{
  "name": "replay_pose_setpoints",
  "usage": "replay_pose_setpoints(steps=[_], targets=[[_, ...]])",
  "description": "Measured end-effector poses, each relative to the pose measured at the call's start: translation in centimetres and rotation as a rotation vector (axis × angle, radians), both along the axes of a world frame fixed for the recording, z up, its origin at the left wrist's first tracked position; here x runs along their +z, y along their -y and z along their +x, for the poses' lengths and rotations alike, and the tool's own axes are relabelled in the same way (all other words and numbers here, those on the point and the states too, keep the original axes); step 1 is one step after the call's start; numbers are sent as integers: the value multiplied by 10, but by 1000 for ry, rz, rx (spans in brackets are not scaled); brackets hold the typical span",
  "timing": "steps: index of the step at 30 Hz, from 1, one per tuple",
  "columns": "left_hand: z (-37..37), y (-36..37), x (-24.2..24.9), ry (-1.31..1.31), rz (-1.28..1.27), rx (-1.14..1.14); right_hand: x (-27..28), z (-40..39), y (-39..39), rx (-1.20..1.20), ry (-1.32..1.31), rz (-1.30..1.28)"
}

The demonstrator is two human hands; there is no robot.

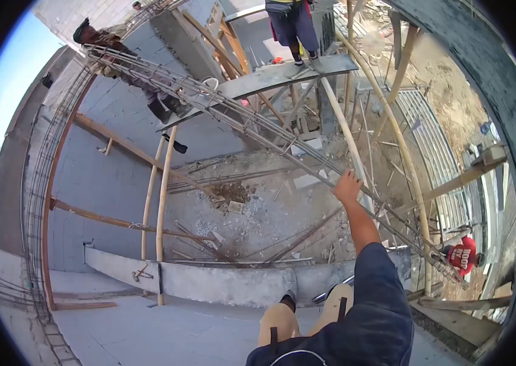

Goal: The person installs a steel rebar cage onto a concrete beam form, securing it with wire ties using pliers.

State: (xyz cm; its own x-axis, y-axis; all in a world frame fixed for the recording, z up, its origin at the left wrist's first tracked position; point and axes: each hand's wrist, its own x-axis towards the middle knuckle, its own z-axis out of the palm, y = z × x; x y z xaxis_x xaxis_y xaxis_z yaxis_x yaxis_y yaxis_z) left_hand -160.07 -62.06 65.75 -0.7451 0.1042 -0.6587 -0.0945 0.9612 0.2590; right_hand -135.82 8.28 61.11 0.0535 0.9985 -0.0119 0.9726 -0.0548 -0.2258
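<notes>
A long rebar cage (pixel 252 129) slants through the middle of the head view, from the upper left down to the lower right. My right hand (pixel 348 186) reaches forward with its fingers closed around a bar of this cage. The forearm is bare below a dark sleeve. My left hand is out of view. Below me, my feet rest at a narrow grey plank (pixel 227 282). At the cage's far end, a person (pixel 121 58) stands by it. Near its lower end is another person in a red shirt (pixel 462 256).
A second person stands on a raised curved plank (pixel 288 78) opposite, with a white bucket (pixel 209 84) on it. Bamboo poles (pixel 163 213) and timber braces (pixel 118 143) cross the space. Rubble ground (pixel 252 213) lies well below. A grey block wall (pixel 96 195) stands left.
</notes>
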Motion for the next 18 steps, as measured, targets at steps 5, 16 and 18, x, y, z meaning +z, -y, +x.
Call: replay_pose_setpoints(steps=[5, 16, 18], targets=[[-62, -32, 36, 150, -61, -341, -15, 2, -2, -48, -80, 160], [-197, -228, -44, 160, 73, -633, -28, 167, 439, -879, -561, -272], [-190, -307, -69, 29, 16, -964, -6, 213, 531, -1010, -353, -445]])
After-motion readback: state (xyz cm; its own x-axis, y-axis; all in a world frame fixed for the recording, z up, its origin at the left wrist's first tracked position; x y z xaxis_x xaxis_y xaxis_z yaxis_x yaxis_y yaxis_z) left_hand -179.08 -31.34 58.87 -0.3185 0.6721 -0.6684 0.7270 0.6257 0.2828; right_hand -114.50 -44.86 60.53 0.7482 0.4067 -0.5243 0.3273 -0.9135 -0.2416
